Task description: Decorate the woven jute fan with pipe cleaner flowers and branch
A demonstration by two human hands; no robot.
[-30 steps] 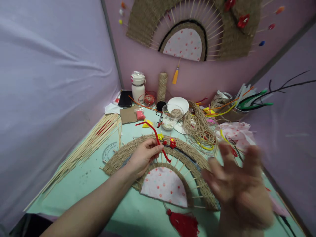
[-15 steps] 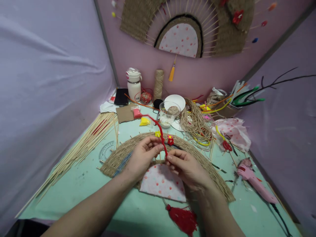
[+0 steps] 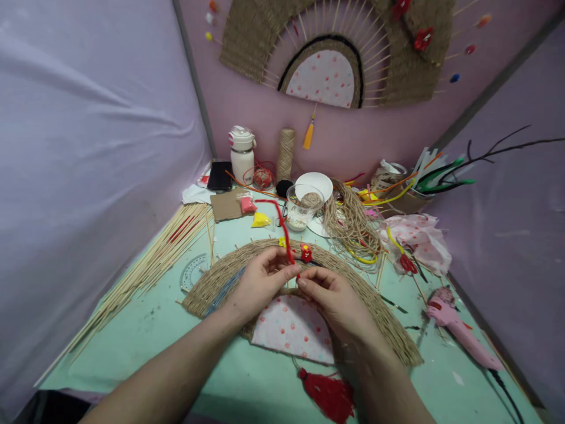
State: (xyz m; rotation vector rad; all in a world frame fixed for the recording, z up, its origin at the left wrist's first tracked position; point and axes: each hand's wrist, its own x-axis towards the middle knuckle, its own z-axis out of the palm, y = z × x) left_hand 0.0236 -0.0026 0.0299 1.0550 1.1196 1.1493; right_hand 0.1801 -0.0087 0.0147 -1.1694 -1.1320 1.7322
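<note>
A fuzzy red pipe cleaner (image 3: 285,229) stands up out of my hands, its upper end bent to the left. My left hand (image 3: 267,280) pinches it between thumb and fingers. With thumb and forefinger, my right hand (image 3: 324,291) grips its lower end, close beside the left thumb. Both hands are over a woven twine fan (image 3: 371,300) lying on the table. The fan has a half-round patch of dotted white cloth (image 3: 291,330), a small red flower (image 3: 306,253) and a red tassel (image 3: 326,393) below it.
A pink hot glue gun (image 3: 461,333) lies at the right, near red-handled scissors (image 3: 408,264). Thin wooden sticks (image 3: 136,277) spread along the left beside a protractor (image 3: 193,271). Behind are a white bottle (image 3: 242,159), loose twine (image 3: 353,218) and a white bowl (image 3: 324,184). Another fan (image 3: 251,41) hangs on the wall.
My left thumb has slid down the pipe cleaner towards my right fingers, covering more of it. The pipe cleaner's top has shifted slightly. The whole view has tilted a little.
</note>
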